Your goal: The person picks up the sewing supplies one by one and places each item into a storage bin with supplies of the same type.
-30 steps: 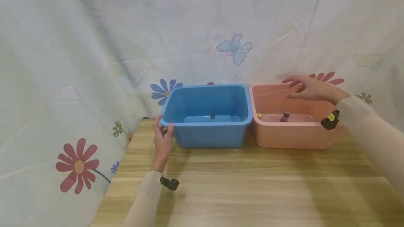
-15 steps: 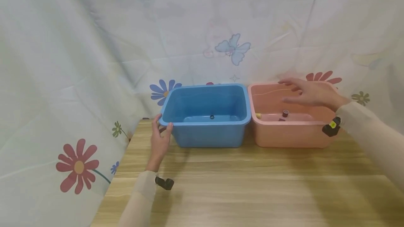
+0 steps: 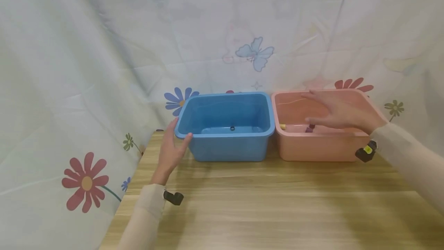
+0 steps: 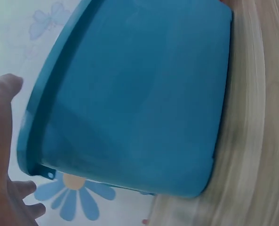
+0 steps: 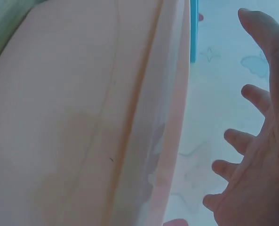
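My left hand [image 3: 170, 153] is at the front left corner of the blue bin [image 3: 229, 149], fingers and thumb spread. In the left wrist view, the thumb [image 4: 10, 86] stands apart from the bin's rim. My right hand [image 3: 338, 113] hovers over the pink bin [image 3: 319, 149] with its fingers spread and nothing in them. On the pink bin's floor lie a small yellow piece [image 3: 282, 126] and a small dark purple, bottle-like thing [image 3: 309, 129], partly hidden by the right thumb and the front rim. A tiny dark ring-like piece [image 3: 232, 128] lies in the blue bin.
Both bins stand side by side at the back of a wood-grain table [image 3: 249, 203]. A pale curtain [image 3: 208, 41] printed with flowers and butterflies hangs directly behind them.
My left hand has loosened from the blue bin's corner and drawn slightly back and left. My right hand has sunk a little over the pink bin, and the purple thing lies differently.
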`<state>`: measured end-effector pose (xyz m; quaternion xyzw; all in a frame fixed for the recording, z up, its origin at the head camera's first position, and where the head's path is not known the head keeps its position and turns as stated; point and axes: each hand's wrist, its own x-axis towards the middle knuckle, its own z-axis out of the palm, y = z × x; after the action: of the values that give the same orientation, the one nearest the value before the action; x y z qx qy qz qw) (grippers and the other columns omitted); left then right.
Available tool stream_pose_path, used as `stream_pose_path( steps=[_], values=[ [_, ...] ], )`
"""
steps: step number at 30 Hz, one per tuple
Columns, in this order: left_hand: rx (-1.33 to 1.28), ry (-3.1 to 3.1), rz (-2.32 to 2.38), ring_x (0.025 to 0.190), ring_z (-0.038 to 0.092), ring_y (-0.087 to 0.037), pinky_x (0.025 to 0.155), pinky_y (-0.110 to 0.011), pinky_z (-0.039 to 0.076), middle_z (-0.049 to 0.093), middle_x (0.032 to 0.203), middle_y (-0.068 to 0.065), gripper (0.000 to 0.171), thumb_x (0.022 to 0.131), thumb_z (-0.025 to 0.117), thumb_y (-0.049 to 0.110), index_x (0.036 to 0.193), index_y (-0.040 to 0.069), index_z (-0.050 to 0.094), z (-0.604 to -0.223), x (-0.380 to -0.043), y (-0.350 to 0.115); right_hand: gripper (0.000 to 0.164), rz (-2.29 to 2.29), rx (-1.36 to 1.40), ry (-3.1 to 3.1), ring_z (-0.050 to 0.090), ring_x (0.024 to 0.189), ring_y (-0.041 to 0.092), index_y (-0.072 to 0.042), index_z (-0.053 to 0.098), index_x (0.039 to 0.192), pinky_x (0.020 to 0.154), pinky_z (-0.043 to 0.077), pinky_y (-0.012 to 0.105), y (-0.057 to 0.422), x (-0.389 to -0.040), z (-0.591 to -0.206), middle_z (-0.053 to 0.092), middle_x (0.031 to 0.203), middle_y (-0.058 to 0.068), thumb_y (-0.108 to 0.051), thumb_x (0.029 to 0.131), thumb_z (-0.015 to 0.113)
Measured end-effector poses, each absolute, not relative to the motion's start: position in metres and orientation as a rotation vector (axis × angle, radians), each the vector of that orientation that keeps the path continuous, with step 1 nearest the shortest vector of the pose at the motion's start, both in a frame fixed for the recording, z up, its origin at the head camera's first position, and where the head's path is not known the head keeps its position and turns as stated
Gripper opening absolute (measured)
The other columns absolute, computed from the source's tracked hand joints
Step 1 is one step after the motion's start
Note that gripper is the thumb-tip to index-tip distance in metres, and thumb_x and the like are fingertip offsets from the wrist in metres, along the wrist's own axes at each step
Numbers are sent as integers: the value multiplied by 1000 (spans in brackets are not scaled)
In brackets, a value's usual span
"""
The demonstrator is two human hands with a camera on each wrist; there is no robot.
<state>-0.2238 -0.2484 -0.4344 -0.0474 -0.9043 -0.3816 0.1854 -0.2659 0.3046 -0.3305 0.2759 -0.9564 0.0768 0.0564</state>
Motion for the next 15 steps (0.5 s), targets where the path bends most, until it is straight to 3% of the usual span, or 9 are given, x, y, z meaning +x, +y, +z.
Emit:
stream_pose_path(
  steps=[4,11,15],
  values=[
    [-164,-2631,-885,156,13,-38,115,-73,17,13,171,-8,84,95,60,65,164,36,22,-428,-225,-249,89,336,853,-2915,26,153,33,-41,23,162,112,21,72,300,-257,-335,24,169,-1,-73,89,62],
    [-244,-2677,-562,156,1,-41,116,-74,5,8,172,-13,94,87,62,74,164,39,20,-414,-222,-242,91,192,854,-2842,23,153,36,-29,27,164,117,16,67,296,-236,-344,21,170,4,-71,90,61],
    [-281,-2669,-417,156,-1,-43,113,-77,5,2,172,-9,98,83,61,80,163,43,18,-408,-216,-234,97,366,871,-2878,2,157,37,-33,16,165,119,1,68,289,-226,-354,5,173,4,-64,90,67]
  ],
)
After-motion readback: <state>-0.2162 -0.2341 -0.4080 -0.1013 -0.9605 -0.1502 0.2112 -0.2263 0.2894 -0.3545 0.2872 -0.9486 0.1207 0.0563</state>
